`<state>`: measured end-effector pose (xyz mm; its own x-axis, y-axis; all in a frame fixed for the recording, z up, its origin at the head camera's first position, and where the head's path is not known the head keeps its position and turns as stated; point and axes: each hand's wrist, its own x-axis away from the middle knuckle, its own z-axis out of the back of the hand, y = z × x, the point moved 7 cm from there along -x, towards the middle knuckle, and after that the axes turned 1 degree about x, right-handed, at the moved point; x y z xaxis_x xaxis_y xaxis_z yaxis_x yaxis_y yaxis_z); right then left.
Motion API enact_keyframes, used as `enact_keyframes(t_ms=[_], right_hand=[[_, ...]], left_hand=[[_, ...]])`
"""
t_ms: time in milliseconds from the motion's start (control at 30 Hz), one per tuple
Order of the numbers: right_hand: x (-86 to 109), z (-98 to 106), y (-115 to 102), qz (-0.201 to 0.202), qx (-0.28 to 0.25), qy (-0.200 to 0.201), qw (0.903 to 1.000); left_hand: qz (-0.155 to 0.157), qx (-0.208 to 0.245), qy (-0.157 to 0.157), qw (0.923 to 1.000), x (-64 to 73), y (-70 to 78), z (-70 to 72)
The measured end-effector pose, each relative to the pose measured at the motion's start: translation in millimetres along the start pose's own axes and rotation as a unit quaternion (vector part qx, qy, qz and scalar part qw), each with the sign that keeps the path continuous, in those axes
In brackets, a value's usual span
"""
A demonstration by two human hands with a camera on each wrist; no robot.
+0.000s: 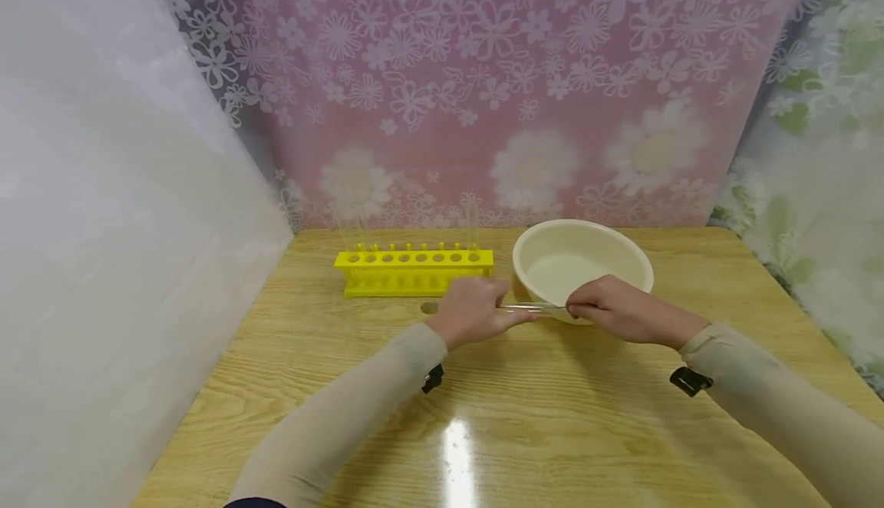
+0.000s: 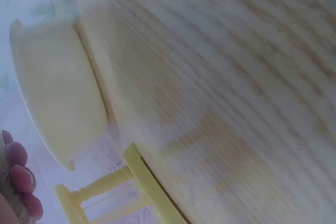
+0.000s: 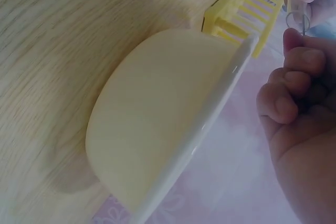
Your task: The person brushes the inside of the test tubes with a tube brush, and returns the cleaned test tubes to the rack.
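- The left hand (image 1: 473, 310) grips a clear glass tube (image 1: 516, 307), fingers curled around it; the tube lies roughly level, with its mouth towards the right.
- The right hand (image 1: 631, 308) pinches a thin rod (image 3: 303, 29) between thumb and forefinger, its other fingers curled in. The rod runs left into the tube's mouth, right beside those fingertips.
- A brownish, fuzzy-looking tip (image 1: 430, 308) shows just left of the left hand, in line with the tube; whether it sits wholly inside the glass I cannot tell.
- The tube is held above the table (image 1: 552, 431), between the two hands, its right end in front of the near rim of a cream bowl (image 1: 573, 253). The right wrist view shows the right hand apart from that rim.
- The bowl stands upright on the far right part of the table.
- A yellow rack (image 1: 414, 265) stands just left of the bowl, its row of holes running left to right. Two clear tubes (image 1: 362, 230) stand at its left end, the leftmost leaning left; another tube (image 1: 473, 225) stands upright at its right end.
- Beige sleeves (image 1: 366, 377) cover both forearms, with a black fitting (image 1: 691, 381) at each wrist.
- A pink flowered sheet (image 1: 442, 47) hangs behind the table's far edge.
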<state>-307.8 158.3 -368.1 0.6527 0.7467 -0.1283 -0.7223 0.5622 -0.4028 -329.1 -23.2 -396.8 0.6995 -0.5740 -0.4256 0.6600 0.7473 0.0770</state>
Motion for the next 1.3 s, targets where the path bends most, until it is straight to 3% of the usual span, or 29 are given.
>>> enact_keyframes(t_ms=[167,367,500,867,1300], right_hand=[[8.4,7.6,5.4,-0.017,-0.004,0.008,0.9998],[47.5,33.1,32.8,-0.066,0.036,0.05,0.9959],[66.6,46.7,46.0,-0.081,0.073,0.063,0.9921],[76.4,55.4,50.7,-0.08,0.084,0.089,0.9891],[30.9,24.2,22.9,-0.048,0.024,0.051,0.9972]], left_hand=[[0.003,0.016,-0.004,0.9999,1.1,-6.1,3.9],[0.052,0.02,0.015,0.9983,22.6,-41.9,7.2],[0.041,0.023,0.04,0.9981,28.0,-49.8,11.4],[0.04,0.021,0.037,0.9983,22.5,-43.5,12.7],[0.014,0.021,0.03,0.9993,0.3,-9.8,8.6]])
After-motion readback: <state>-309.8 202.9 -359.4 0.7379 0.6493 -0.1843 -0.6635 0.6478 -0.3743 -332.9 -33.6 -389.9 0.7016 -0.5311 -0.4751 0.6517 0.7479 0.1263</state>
